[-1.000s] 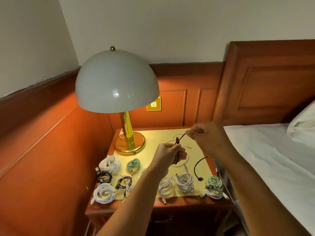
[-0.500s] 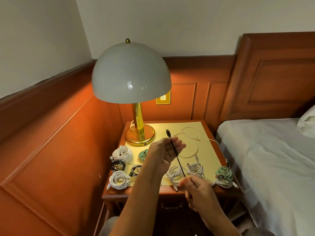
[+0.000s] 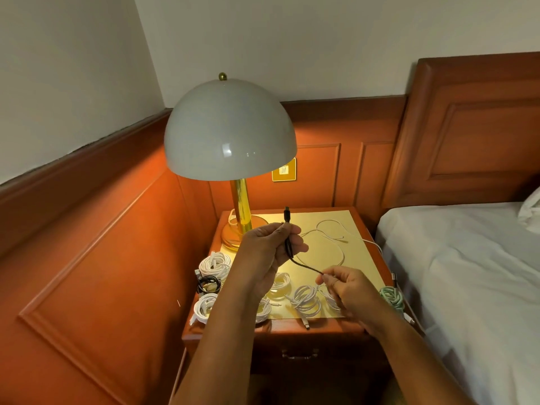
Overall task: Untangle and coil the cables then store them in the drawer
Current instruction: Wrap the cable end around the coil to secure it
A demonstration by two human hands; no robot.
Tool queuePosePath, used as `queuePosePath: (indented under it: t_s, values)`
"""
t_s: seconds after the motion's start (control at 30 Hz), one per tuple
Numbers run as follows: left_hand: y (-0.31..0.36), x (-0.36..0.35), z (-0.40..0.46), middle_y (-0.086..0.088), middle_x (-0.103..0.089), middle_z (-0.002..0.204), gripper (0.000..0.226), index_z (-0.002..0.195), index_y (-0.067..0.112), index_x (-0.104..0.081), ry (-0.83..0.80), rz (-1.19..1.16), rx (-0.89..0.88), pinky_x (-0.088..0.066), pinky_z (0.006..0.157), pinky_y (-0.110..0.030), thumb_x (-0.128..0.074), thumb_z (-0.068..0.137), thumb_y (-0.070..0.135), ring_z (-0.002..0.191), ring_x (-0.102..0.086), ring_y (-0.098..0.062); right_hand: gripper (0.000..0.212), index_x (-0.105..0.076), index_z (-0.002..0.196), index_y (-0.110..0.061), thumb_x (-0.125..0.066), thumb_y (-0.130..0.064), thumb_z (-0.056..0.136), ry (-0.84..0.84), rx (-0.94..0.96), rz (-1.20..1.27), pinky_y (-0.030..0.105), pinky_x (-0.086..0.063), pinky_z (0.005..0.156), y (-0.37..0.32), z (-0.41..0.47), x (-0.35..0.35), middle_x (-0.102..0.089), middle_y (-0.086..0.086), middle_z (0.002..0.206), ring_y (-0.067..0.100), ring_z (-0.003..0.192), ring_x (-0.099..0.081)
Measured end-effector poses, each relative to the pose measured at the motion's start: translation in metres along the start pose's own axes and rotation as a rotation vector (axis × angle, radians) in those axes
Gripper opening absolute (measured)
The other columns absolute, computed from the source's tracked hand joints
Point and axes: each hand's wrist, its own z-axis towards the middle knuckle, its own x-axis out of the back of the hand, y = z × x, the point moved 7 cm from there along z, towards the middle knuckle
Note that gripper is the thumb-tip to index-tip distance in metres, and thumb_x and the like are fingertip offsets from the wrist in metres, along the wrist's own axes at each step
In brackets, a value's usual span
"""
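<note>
Nearest the camera, the closed drawer (image 3: 299,353) of the wooden nightstand (image 3: 292,331) shows its metal handle, just below the two forearms. Above the front edge the right hand (image 3: 349,289) pinches the black cable (image 3: 304,266) between thumb and forefinger, its other fingers loosely curled. From that pinch the cable runs up and to the left to the left hand (image 3: 270,247), whose fingers are curled round it with the thumb pressing it in place — the plug end stands upright out of the top of the fist. Under and beside the hands, coiled cables lie along the front of the yellow mat (image 3: 359,258): white coils (image 3: 305,299) in the middle, more white ones at the left with a black coil (image 3: 209,283) among them, and a green coil (image 3: 391,296) at the right edge, near the bed (image 3: 467,273). Farther back on the mat a loose white cable (image 3: 331,232) lies uncoiled in wide loops. Behind it stands the lamp (image 3: 230,130), brass base on the nightstand's rear left corner, white dome shade above — and a brass wall switch plate (image 3: 284,170) on the wood panelling beyond.
</note>
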Motion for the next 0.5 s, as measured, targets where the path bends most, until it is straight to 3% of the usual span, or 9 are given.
queuePosePath:
  t_s: [0.17, 0.27, 0.37, 0.5]
  values:
    - [0.005, -0.013, -0.004, -0.008, -0.061, 0.061, 0.026, 0.084, -0.001, -0.065, -0.038, 0.158, -0.056, -0.054, 0.075, -0.033, -0.045, 0.100, 0.005, 0.057, -0.060, -0.019, 0.038, -0.062, 0.070, -0.011, -0.060, -0.042, 0.092, 0.165, 0.093, -0.375, 0.023, -0.030, 0.049, -0.046, 0.026, 0.037, -0.049, -0.005, 0.052, 0.011, 0.047, -0.039]
    - [0.001, -0.021, -0.005, -0.012, -0.061, 0.065, 0.024, 0.083, -0.002, -0.066, -0.086, 0.327, -0.057, -0.051, 0.062, -0.025, -0.048, 0.099, 0.004, 0.056, -0.058, -0.020, 0.026, -0.061, 0.073, -0.016, -0.064, -0.033, 0.093, 0.164, 0.198, -0.477, 0.024, -0.032, 0.055, -0.088, 0.038, 0.048, -0.054, -0.002, 0.061, 0.014, 0.061, -0.048]
    - [-0.008, -0.023, -0.003, -0.011, -0.064, 0.066, 0.023, 0.086, -0.004, -0.067, -0.108, 0.486, -0.013, -0.050, 0.062, -0.023, -0.050, 0.099, 0.006, 0.058, -0.060, -0.021, 0.006, -0.068, 0.089, -0.015, -0.064, -0.018, 0.093, 0.118, 0.286, -0.518, 0.023, -0.039, 0.061, -0.130, 0.038, 0.048, -0.061, -0.005, 0.079, 0.010, 0.077, -0.055]
    - [-0.013, -0.019, 0.007, -0.009, -0.066, 0.066, 0.024, 0.084, -0.001, -0.068, -0.076, 0.616, 0.035, -0.051, 0.059, -0.020, -0.051, 0.098, 0.006, 0.057, -0.063, -0.019, 0.008, -0.075, 0.093, -0.014, -0.069, -0.017, 0.088, 0.110, 0.400, -0.643, 0.018, -0.041, 0.065, -0.166, 0.030, 0.039, -0.064, -0.010, 0.081, 0.006, 0.080, -0.057]
